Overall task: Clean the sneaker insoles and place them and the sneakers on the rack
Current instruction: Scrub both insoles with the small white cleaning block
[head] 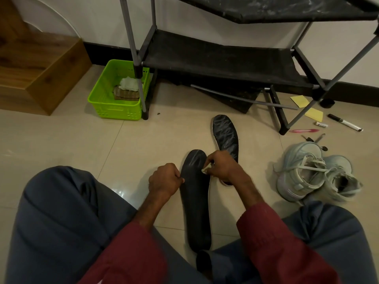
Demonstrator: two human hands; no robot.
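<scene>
The near insole (195,206) lies on the floor (61,136) between the knees, long axis 12 to 6 o'clock, broad end toward 12. The left hand (165,178) pinches its 9 o'clock edge. The right hand (222,167) grips a pale wipe (206,170) against its 3 o'clock edge. The second insole (224,134) lies at 1 o'clock, similarly aligned, the sneakers (313,173) at 3 and the rack (215,58) at 12.

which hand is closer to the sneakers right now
Right. The right hand pinches a small cloth on the near insole, with the sneakers off to its right. The left hand holds the insole's left edge, farther from them.
</scene>
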